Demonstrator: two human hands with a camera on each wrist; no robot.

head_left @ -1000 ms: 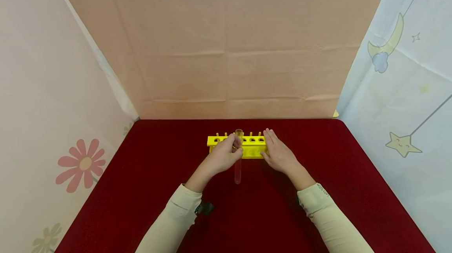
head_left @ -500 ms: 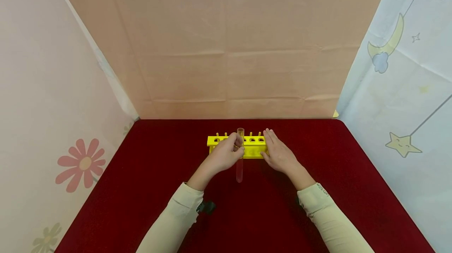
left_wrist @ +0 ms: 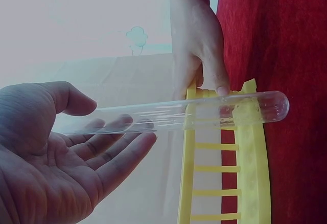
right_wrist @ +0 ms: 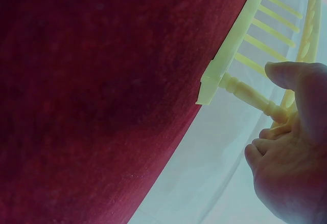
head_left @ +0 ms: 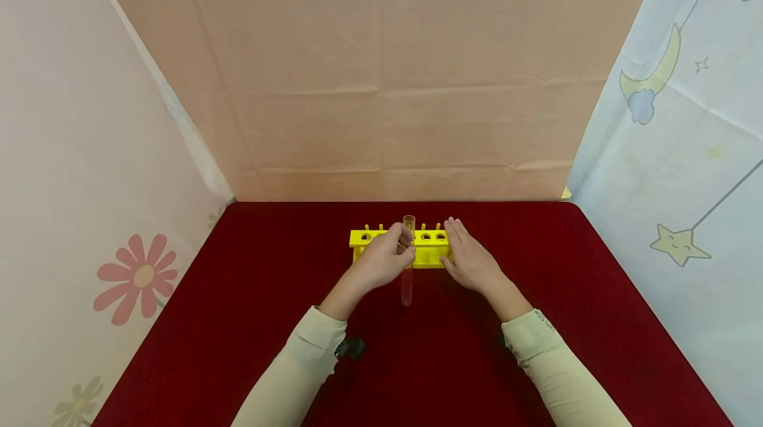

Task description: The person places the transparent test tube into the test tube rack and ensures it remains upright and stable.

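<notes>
A clear glass test tube (head_left: 407, 289) stands nearly upright in front of the yellow test tube rack (head_left: 430, 256), pinched near its upper part between the thumb and fingers of my left hand (head_left: 381, 261). In the left wrist view, the tube's rounded end (left_wrist: 273, 106) is in front of the rack (left_wrist: 259, 178), apart from my left fingers. My right hand (head_left: 472, 263) grips the rack's right end, thumb at the front. The right wrist view shows the right hand (right_wrist: 301, 142) with fingers behind an end post (right_wrist: 250, 93). The left hand hides some rack holes.
The rack stands towards the far part of a dark red tabletop (head_left: 429, 361), with a row of pegs along its back. A tan backdrop (head_left: 381, 116) rises behind the table. Patterned sheets (head_left: 673, 162) hang along both sides.
My left hand has shifted slightly right along the rack's front with the test tube, which has also risen a little. The right hand and the rack stay put.
</notes>
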